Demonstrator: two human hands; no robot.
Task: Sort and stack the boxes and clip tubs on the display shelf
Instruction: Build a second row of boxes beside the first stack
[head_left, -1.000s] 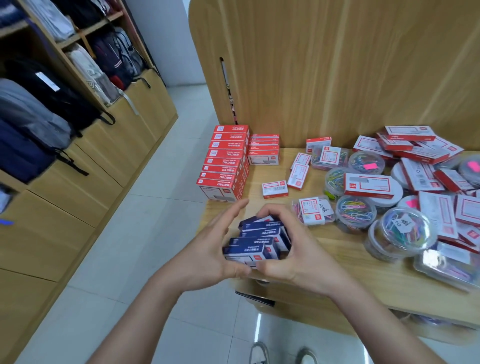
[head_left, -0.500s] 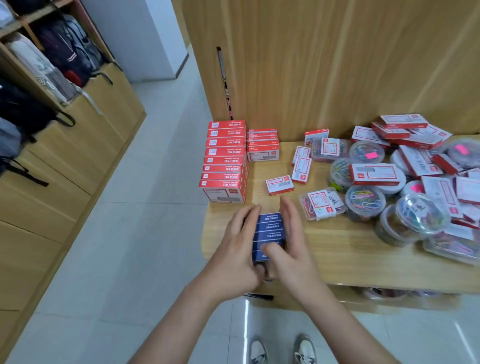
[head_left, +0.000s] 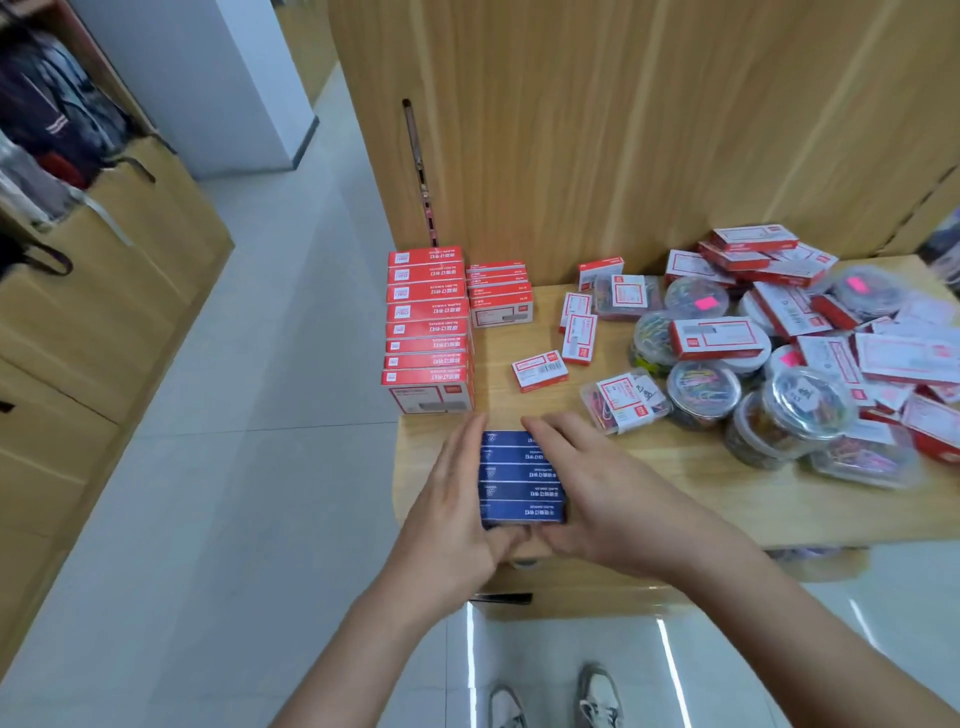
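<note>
In the head view, a stack of blue boxes (head_left: 522, 480) stands at the near left corner of the wooden display shelf (head_left: 675, 499). The left hand (head_left: 452, 512) lies flat against its left side and the right hand (head_left: 602, 501) against its right, each grip pressed on the stack. Behind it stands a tall stack of red boxes (head_left: 428, 327); loose red boxes and clip tubs (head_left: 704, 392) crowd the shelf's right side.
</note>
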